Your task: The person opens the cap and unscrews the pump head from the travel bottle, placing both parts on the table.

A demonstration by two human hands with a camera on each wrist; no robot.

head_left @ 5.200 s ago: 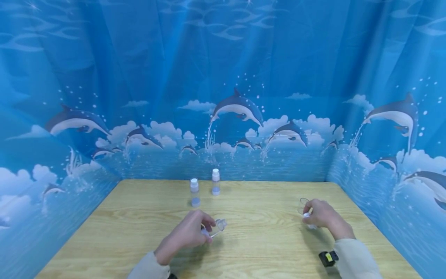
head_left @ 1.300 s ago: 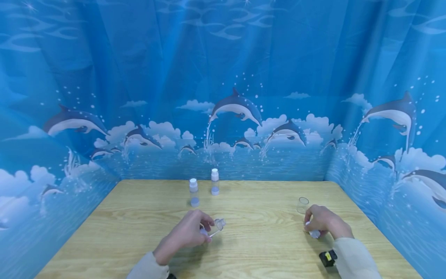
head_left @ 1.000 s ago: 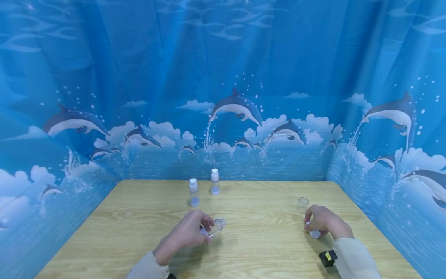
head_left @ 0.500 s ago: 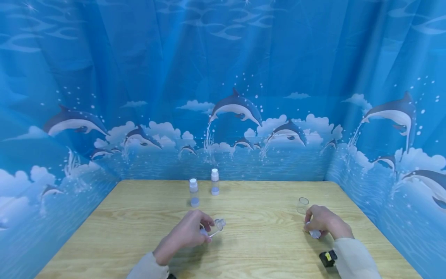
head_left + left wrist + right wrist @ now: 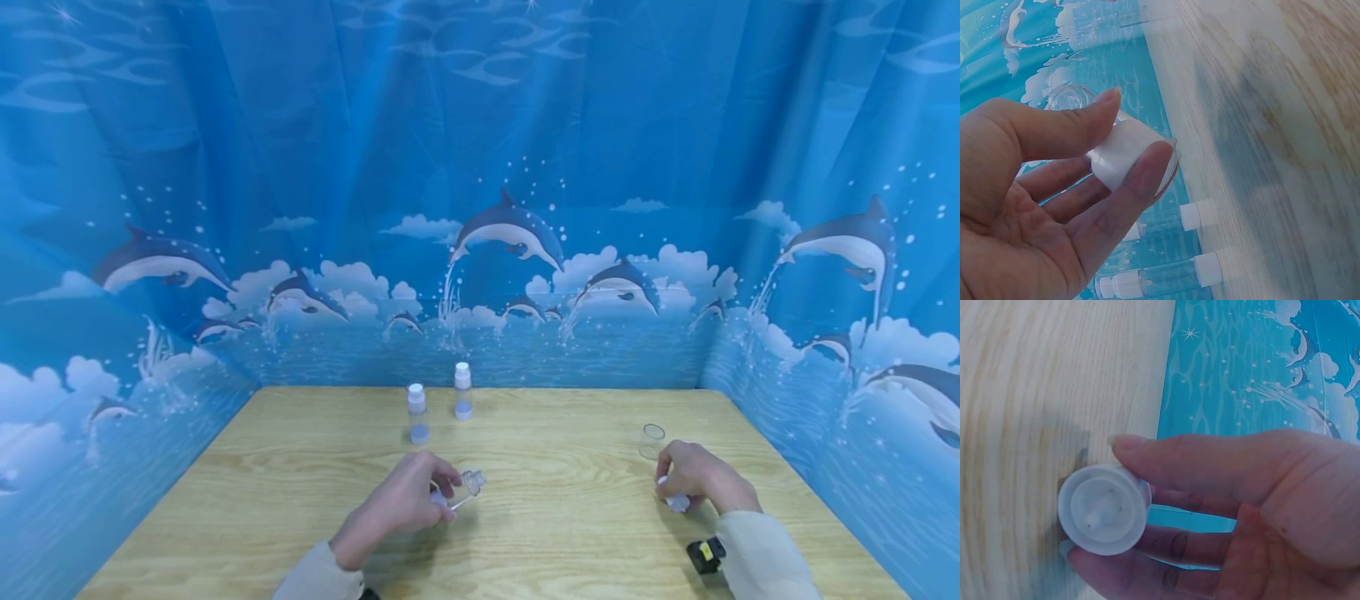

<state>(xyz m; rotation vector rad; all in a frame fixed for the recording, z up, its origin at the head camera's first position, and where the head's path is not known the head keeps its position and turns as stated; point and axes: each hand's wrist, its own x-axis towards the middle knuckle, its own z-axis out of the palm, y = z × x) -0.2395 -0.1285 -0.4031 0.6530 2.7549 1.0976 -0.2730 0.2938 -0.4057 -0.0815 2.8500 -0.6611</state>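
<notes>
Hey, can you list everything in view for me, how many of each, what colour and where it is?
Standing bottles: 2, clear with white tops, upright toward the table's back, left of centre
Held bottle: 1, clear and white, tilted in the left hand
White round part: 1, white, in the right hand
Open cylinder: 1, clear, on the table just beyond the right hand
Table: 1, light wood, under the work
Dolphin-print curtain: 1 backdrop, blue and white, behind and at both sides
Black device: 1, black with yellow, at the right wrist
Sleeves: 2, cream, lower frame
Left hand: 1, gripping the held bottle
Right hand: 1, gripping the white round part
</notes>
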